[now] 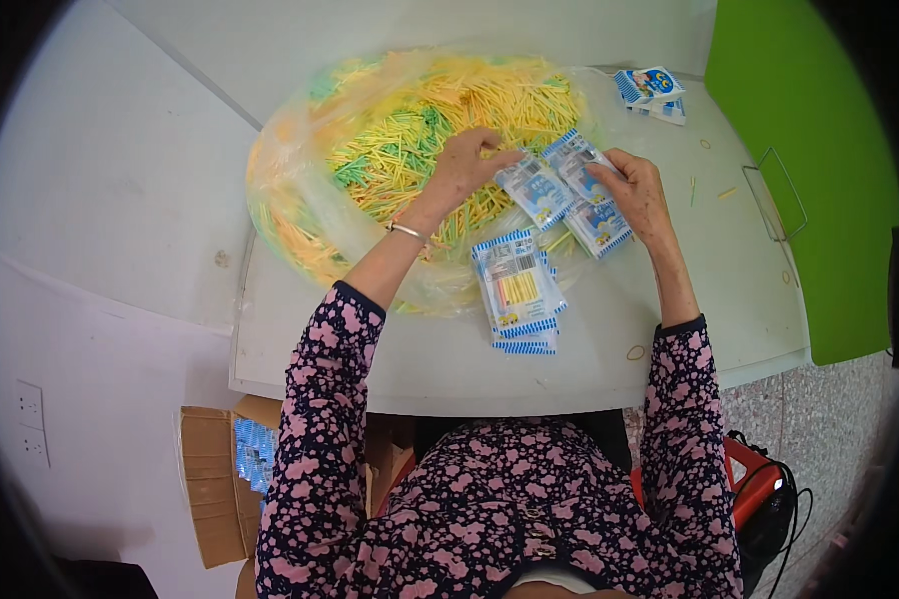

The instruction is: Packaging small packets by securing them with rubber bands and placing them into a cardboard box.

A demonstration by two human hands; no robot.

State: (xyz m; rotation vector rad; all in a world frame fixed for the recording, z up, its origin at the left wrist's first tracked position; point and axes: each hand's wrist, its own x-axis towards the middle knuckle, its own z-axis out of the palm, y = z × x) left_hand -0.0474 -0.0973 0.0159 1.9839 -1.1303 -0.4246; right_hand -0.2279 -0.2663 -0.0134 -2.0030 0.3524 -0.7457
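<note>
Dark navy top (499, 499), pink floral print, long sleeves; thin bangle (407, 230), left wrist.

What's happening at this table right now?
A person sits at a pale table. Their left hand reaches into a big clear bag of yellow, green and orange sticks. Their right hand holds small blue-striped packets. More packets lie stacked in front of them.

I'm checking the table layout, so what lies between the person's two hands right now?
In the head view, small blue-striped packets lie between the left hand and the right hand, fanned over the edge of the bag of yellow and green sticks.
</note>
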